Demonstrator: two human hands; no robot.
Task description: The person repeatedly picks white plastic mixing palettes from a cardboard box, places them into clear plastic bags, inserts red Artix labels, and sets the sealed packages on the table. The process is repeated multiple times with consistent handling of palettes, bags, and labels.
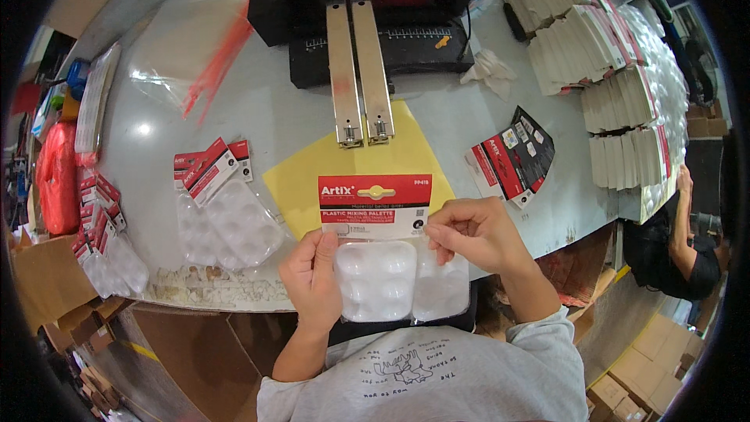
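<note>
A white plastic paint palette [376, 281] with rounded wells hangs in clear wrap under a red, black and white header card [375, 207], close in front of me. My left hand [312, 275] is closed on the left side of this pack, its thumb at the card's lower left corner. At the card's lower right corner, the fingers of my right hand [478, 233] are pinched together. Another clear-wrapped part [440, 289] shows beside the palette, below my right hand; its outline is partly hidden. A yellow sheet [308, 180] lies on the table behind the card.
Beyond the sheet stands a black machine [359, 27] with two metal arms [342, 70] reaching toward me. Packed palettes [226, 227] lie left, loose cards [512, 156] right. Card stacks [582, 47] fill the far right, near another person's arm [682, 227]. Clear bags [183, 43] lie back left.
</note>
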